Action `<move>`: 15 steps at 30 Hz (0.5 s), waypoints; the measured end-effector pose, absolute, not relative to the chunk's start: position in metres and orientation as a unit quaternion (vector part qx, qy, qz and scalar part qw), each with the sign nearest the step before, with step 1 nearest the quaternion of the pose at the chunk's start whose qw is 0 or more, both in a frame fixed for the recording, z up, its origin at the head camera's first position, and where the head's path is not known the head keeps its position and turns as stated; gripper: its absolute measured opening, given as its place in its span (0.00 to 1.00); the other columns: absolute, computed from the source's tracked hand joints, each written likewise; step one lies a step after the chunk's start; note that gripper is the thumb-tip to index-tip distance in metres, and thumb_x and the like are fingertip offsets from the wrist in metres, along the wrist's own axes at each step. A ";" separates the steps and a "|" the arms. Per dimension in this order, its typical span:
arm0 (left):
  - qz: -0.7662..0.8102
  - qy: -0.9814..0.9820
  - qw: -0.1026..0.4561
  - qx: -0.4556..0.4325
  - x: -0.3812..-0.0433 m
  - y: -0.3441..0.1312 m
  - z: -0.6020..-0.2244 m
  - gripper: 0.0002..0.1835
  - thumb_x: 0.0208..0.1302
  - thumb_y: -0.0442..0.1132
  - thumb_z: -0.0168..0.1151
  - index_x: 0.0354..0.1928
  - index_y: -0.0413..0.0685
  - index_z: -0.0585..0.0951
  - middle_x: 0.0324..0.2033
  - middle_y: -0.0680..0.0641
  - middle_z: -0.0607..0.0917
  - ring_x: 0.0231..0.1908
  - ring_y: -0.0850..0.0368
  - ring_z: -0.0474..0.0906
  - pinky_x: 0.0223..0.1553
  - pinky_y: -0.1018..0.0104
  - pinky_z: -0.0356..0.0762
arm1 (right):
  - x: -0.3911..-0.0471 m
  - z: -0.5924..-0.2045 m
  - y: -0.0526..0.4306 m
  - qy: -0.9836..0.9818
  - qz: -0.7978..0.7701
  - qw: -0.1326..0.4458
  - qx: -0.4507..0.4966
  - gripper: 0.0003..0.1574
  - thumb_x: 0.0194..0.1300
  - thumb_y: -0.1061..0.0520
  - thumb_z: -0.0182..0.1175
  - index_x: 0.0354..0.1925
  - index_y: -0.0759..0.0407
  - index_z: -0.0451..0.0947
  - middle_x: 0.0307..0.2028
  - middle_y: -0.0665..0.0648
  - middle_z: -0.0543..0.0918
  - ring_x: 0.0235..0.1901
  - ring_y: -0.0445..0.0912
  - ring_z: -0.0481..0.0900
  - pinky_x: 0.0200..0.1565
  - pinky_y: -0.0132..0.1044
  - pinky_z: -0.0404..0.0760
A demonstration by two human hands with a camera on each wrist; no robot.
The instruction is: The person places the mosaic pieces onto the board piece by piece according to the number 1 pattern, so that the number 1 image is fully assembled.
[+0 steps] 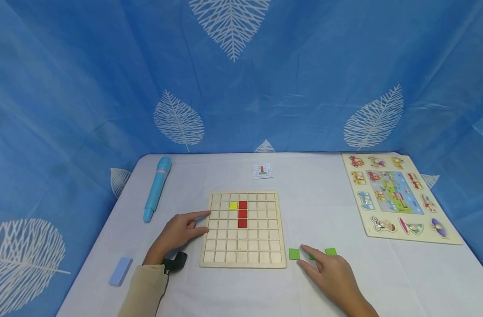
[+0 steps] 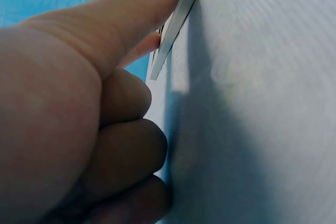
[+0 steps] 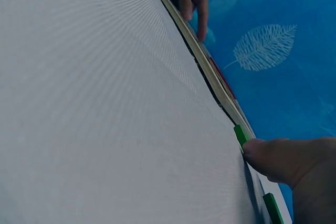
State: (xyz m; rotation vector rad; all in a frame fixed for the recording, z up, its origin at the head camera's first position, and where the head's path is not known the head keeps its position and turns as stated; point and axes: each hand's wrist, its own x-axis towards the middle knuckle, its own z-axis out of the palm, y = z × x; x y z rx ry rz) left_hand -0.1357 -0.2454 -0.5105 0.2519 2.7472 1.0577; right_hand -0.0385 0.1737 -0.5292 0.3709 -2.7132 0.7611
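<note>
A square wooden grid board (image 1: pixel 221 244) lies mid-table. On it, three red tiles (image 1: pixel 242 214) form a column, and a yellow piece (image 1: pixel 233 205) sits left of the top one. My left hand (image 1: pixel 179 231) rests its extended index finger and thumb on the board's left edge; its other fingers are curled in the left wrist view. Right of the board, my right hand (image 1: pixel 332 275) is low over the table, with index finger and thumb spread beside a green tile (image 1: pixel 294 254). A second green tile (image 1: pixel 311 257) is partly hidden under that hand; a third green tile (image 1: pixel 330 251) lies behind it.
Behind the board is a small pattern card (image 1: pixel 262 171). A wooden peg puzzle (image 1: pixel 377 230) with vehicle pictures occupies the right side. At the left lie a light-blue pen-like stick (image 1: pixel 156 189) and a blue block (image 1: pixel 120 271). Blue leaf-patterned cloth (image 1: pixel 273 101) hangs behind the table.
</note>
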 end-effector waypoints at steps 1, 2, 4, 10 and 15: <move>0.356 0.926 0.093 0.085 -0.136 -0.245 -0.510 0.28 0.62 0.51 0.74 0.65 0.60 0.82 0.15 0.57 0.66 0.17 0.62 0.60 0.21 0.68 0.58 | -0.039 -0.529 0.173 -0.946 0.264 0.140 0.123 0.24 0.52 0.49 0.80 0.48 0.51 0.89 0.12 0.32 0.54 0.14 0.29 0.49 0.19 0.28 0.56; 0.356 0.926 0.093 0.086 -0.136 -0.245 -0.510 0.28 0.62 0.51 0.74 0.65 0.60 0.82 0.15 0.57 0.66 0.18 0.62 0.60 0.21 0.68 0.58 | -0.039 -0.528 0.173 -0.949 0.263 0.131 0.118 0.24 0.52 0.49 0.80 0.49 0.52 0.89 0.12 0.32 0.54 0.14 0.30 0.49 0.20 0.28 0.56; 0.355 0.926 0.094 0.085 -0.135 -0.244 -0.509 0.29 0.62 0.50 0.74 0.65 0.60 0.82 0.15 0.57 0.66 0.18 0.62 0.60 0.21 0.68 0.58 | -0.038 -0.526 0.173 -0.952 0.260 0.115 0.110 0.24 0.53 0.49 0.80 0.50 0.52 0.89 0.11 0.33 0.54 0.14 0.30 0.50 0.20 0.29 0.57; 0.353 0.927 0.093 0.085 -0.136 -0.245 -0.509 0.28 0.62 0.50 0.74 0.65 0.59 0.82 0.15 0.56 0.66 0.18 0.61 0.60 0.21 0.68 0.57 | -0.040 -0.522 0.171 -0.959 0.252 0.083 0.103 0.24 0.57 0.47 0.77 0.52 0.50 0.89 0.11 0.35 0.55 0.14 0.32 0.51 0.21 0.31 0.59; 0.354 0.927 0.096 0.083 -0.136 -0.245 -0.510 0.29 0.62 0.50 0.74 0.65 0.59 0.82 0.15 0.56 0.66 0.18 0.62 0.60 0.21 0.68 0.57 | -0.040 -0.522 0.171 -0.958 0.253 0.081 0.105 0.22 0.56 0.49 0.78 0.50 0.49 0.89 0.10 0.34 0.55 0.14 0.32 0.51 0.20 0.30 0.58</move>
